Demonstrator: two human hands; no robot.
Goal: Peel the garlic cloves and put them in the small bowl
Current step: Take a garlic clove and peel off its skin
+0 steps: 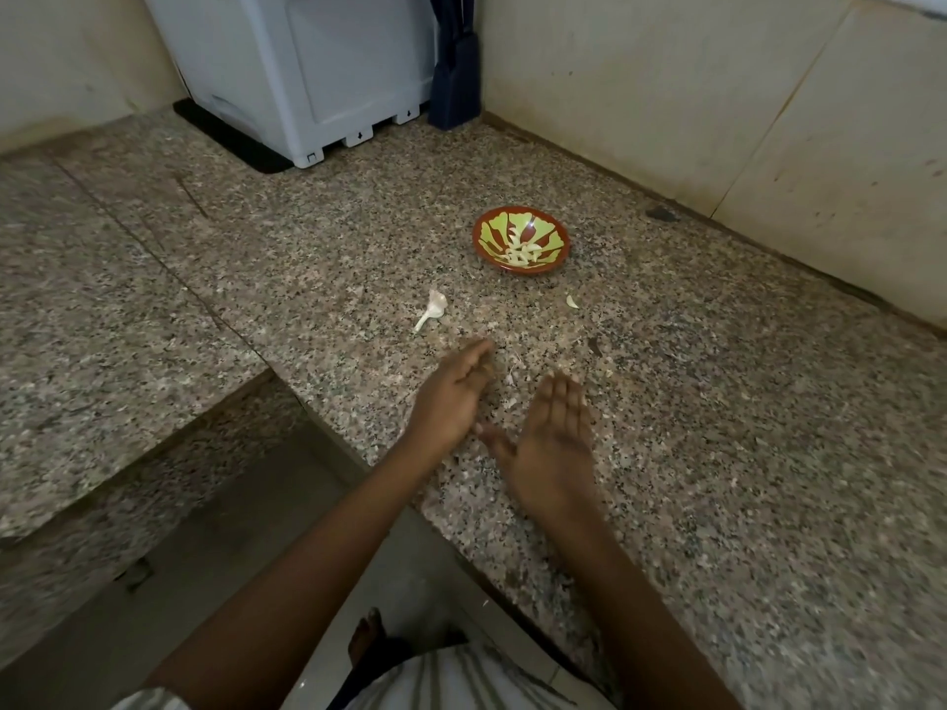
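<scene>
Both my hands hang just over the granite counter [717,402], holding nothing; my left hand [451,397] has its fingers straight and close together, and my right hand [551,443] lies flat with fingers spread a little; bits of papery peel [512,374] lie between them. The small bowl [533,269] sits farther back with peeled cloves [522,251] heaped in its middle; nearer me is the garlic remnant [434,305], stalk and skin, and off to the right one loose clove [572,301], peeled or not I cannot tell. I judge both light and small; the skin is dry and brittle, the flesh firm but slick once bare; so I would pinch the clove by its sides with thumb and forefinger, and take the remnant by its stiff stalk.
</scene>
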